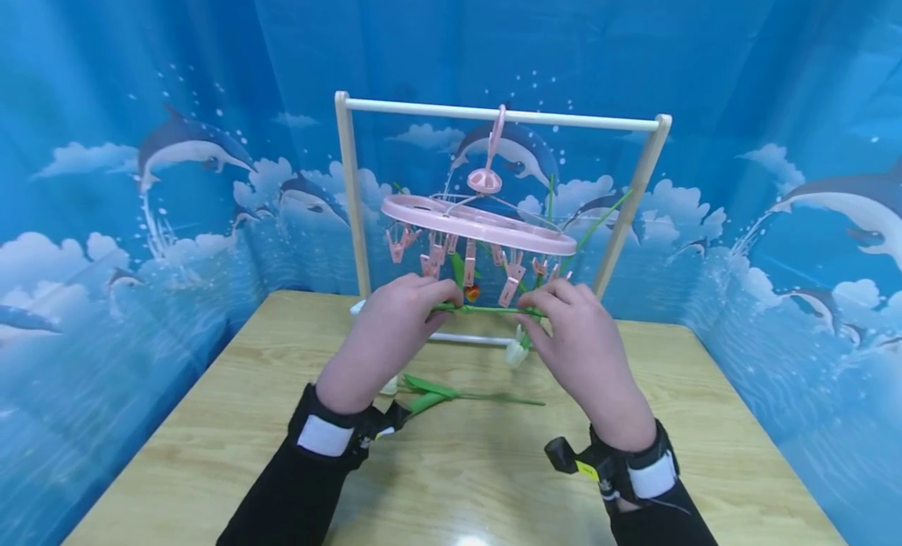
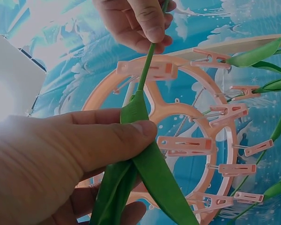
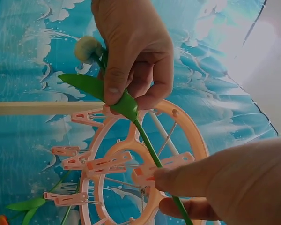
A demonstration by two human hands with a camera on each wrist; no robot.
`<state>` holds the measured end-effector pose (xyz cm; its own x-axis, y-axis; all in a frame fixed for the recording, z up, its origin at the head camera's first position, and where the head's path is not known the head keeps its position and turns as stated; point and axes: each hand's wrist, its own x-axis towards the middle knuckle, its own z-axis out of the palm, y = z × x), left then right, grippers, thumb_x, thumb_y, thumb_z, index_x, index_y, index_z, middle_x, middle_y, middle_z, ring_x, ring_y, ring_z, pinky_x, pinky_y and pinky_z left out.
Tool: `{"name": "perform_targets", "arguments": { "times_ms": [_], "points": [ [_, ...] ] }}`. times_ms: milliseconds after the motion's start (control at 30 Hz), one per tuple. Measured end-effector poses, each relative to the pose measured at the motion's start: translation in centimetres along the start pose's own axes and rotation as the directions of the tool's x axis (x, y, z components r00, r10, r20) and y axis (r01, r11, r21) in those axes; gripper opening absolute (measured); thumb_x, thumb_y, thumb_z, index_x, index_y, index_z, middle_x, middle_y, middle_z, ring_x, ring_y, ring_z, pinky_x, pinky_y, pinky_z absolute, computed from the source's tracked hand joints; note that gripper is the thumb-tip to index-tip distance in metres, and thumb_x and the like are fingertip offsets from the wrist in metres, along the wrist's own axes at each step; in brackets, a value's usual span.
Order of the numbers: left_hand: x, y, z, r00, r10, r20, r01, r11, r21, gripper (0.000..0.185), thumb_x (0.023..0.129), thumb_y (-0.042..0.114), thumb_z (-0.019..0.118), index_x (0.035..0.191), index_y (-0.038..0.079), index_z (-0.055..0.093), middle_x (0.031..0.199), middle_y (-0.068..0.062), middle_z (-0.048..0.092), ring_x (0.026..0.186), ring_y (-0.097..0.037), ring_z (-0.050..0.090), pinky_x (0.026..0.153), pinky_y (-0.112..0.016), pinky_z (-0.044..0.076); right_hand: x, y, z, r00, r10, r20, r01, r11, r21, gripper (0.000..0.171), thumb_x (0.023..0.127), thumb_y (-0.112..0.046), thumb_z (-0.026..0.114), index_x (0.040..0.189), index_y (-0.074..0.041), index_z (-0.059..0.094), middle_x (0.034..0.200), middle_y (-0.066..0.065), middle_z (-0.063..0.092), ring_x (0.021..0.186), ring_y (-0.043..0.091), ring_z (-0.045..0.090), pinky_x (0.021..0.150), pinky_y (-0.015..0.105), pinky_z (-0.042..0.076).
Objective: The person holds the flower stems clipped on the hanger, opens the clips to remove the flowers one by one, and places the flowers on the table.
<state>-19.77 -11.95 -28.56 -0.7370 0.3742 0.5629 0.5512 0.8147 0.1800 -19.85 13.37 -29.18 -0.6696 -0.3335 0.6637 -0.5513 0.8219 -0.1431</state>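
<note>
Both hands hold one artificial flower level, just under the pink round clip hanger [image 1: 479, 221]. My left hand [image 1: 395, 327] pinches its long green leaves [image 2: 154, 178] between thumb and fingers. Past that hand [image 3: 131, 51] a pale fuzzy bud [image 3: 86, 47] sticks out. My right hand [image 1: 585, 342] pinches the thin green stem [image 1: 486, 309] at its other end. From below, the stem [image 2: 147, 65] crosses the hanger's ring [image 2: 175, 108] close to several pink clips [image 3: 107, 164]. None of the clips grips this stem.
The hanger hangs from the white bar [image 1: 503, 115] of a wooden-posted rack at the back of the wooden table [image 1: 458, 468]. Other green stems [image 1: 599, 225] and an orange flower [image 1: 472, 293] hang in its clips. Another flower [image 1: 486, 397] lies on the table. Blue dolphin curtains surround everything.
</note>
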Motion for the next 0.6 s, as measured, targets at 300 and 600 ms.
{"name": "perform_targets", "arguments": {
  "times_ms": [300, 600],
  "points": [
    [0.17, 0.31, -0.14, 1.0, -0.008, -0.005, 0.008, 1.0, 0.003, 0.024, 0.092, 0.018, 0.089, 0.115, 0.023, 0.081, 0.106, 0.006, 0.083, 0.095, -0.015, 0.074, 0.085, -0.033, 0.064, 0.05, 0.23, 0.06, 0.998, -0.033, -0.058, 0.032, 0.999, -0.014, 0.012, 0.093, -0.008, 0.088, 0.104, -0.008, 0.085, 0.101, 0.008, 0.074, 0.085, 0.029, 0.061, 0.07, 0.037, 0.047],
    [0.23, 0.47, 0.2, 0.999, -0.019, 0.049, 0.019, 1.0, 0.004, 0.025, 0.094, 0.015, 0.087, 0.118, 0.022, 0.081, 0.11, 0.006, 0.083, 0.103, -0.016, 0.075, 0.093, -0.035, 0.065, -0.12, 0.29, 0.4, 0.999, -0.005, -0.045, 0.003, 0.999, -0.034, 0.011, 0.092, -0.009, 0.089, 0.102, -0.009, 0.086, 0.095, 0.007, 0.074, 0.083, 0.028, 0.062, 0.068, 0.037, 0.049]
  ]
}}
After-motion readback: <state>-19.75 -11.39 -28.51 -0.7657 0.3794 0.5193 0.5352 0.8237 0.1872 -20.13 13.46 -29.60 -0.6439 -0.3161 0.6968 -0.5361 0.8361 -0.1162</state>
